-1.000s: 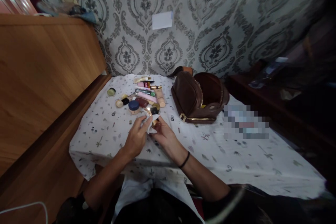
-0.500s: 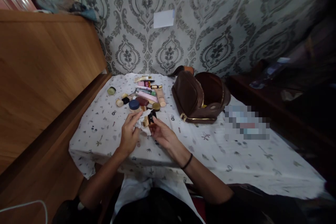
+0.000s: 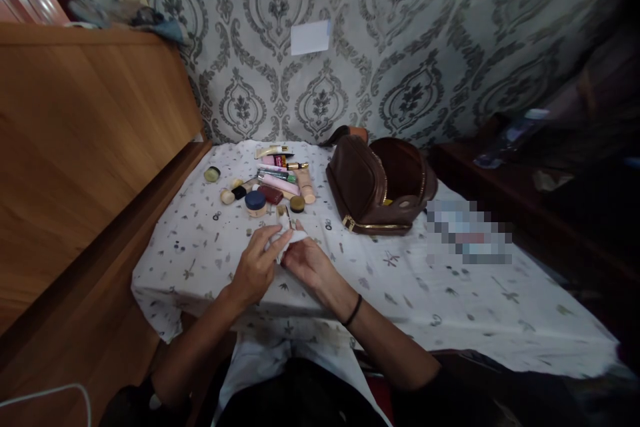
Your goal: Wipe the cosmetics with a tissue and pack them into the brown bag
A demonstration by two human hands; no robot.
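My left hand (image 3: 259, 261) presses a white tissue (image 3: 295, 236) with its fingers, close against my other hand. My right hand (image 3: 311, 265) is curled round a small dark and gold item (image 3: 287, 215), which the tissue and fingers partly hide. Just beyond the hands stand a jar with a blue lid (image 3: 255, 203) and a small jar with an olive lid (image 3: 297, 204). A dark red case (image 3: 271, 195), a pink tube (image 3: 279, 182) and a beige tube (image 3: 306, 187) lie in the group of cosmetics behind them.
An open brown bag (image 3: 360, 180) stands on the patterned white cloth (image 3: 390, 280) to the right. A green-lidded jar (image 3: 212, 174) is at the back left. Wooden furniture (image 3: 90, 107) borders the left side. A clear bottle (image 3: 515, 137) lies at the far right.
Both hands have shifted slightly toward me and turned. The tissue now covers more of the dark and gold item, and the fingers of my left hand reach further across it.
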